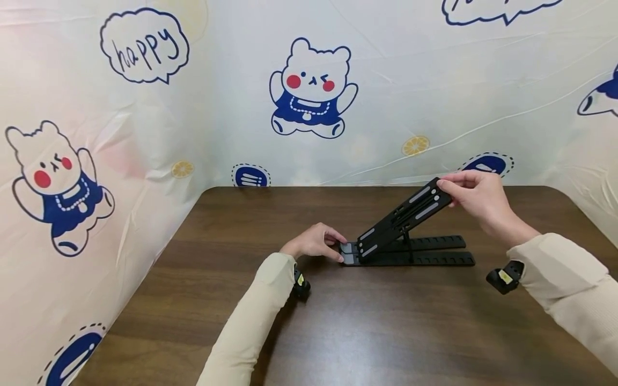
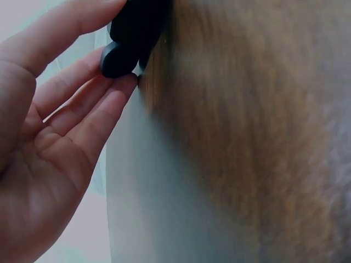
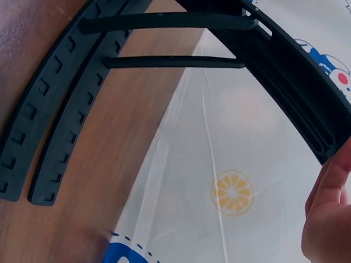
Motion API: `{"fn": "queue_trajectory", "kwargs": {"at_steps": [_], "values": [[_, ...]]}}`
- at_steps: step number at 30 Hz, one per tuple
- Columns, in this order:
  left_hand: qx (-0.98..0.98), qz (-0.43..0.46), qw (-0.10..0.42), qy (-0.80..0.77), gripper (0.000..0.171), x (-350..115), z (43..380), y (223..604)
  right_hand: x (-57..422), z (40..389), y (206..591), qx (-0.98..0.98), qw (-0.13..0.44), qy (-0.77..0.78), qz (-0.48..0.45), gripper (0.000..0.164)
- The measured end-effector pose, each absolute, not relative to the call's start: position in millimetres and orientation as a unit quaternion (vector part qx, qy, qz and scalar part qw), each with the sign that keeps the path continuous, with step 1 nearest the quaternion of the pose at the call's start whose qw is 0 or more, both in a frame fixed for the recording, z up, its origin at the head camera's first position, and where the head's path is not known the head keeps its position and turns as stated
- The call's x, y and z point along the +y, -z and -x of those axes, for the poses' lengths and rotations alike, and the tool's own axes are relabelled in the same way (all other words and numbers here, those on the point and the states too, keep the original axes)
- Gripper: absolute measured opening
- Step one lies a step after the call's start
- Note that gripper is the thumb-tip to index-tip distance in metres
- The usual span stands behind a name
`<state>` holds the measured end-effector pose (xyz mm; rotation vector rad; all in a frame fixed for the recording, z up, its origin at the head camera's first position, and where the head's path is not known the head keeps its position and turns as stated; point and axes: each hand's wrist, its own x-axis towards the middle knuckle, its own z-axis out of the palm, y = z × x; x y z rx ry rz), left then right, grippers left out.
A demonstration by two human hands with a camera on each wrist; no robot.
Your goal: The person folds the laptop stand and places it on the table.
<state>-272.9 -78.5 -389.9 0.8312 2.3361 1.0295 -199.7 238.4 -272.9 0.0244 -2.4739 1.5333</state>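
The right wrist view bares the hollow underside (image 3: 288,90) of the black stand (image 1: 397,225) and two struts (image 3: 170,21) — the head view, its grey strips (image 1: 427,210). The left hand (image 1: 314,241) pinches its low end, the right hand (image 1: 483,201) its raised end. Brown wooden table (image 1: 241,300) beneath; cartoon-printed sheeting (image 1: 232,107) behind.
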Motion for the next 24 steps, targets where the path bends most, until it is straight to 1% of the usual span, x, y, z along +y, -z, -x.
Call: {"fn": "queue_trajectory", "kwargs": {"at_steps": [4,7,8,12,14,16,19,22,24], "values": [[0.839,-0.307,0.234,-0.383,0.04,-79,273,386,237,195,272,-0.832,0.11,-0.543,-0.005,0.02],[0.839,-0.307,0.236,-0.384,0.041,-79,273,386,237,193,272,-0.826,0.103,-0.555,-0.008,0.02],[0.838,-0.307,0.235,-0.386,0.041,-79,276,390,237,192,272,-0.827,0.102,-0.553,-0.01,0.021],[0.834,-0.308,0.238,-0.392,0.042,-79,276,392,243,192,277,-0.848,0.099,-0.521,-0.023,0.039],[0.831,-0.307,0.241,-0.397,0.042,-79,275,393,251,191,283,-0.855,0.082,-0.511,-0.025,0.048],[0.831,-0.303,0.243,-0.397,0.042,-79,275,393,261,190,292,-0.864,0.055,-0.5,-0.028,0.051],[0.834,-0.294,0.248,-0.395,0.042,-80,274,391,280,190,309,-0.891,0.007,-0.451,-0.053,0.048],[0.835,-0.286,0.253,-0.395,0.042,-79,273,388,296,190,330,-0.918,-0.027,-0.383,-0.1,0.044],[0.835,-0.283,0.257,-0.396,0.043,-79,273,387,303,189,344,-0.928,-0.039,-0.349,-0.123,0.047]]}}
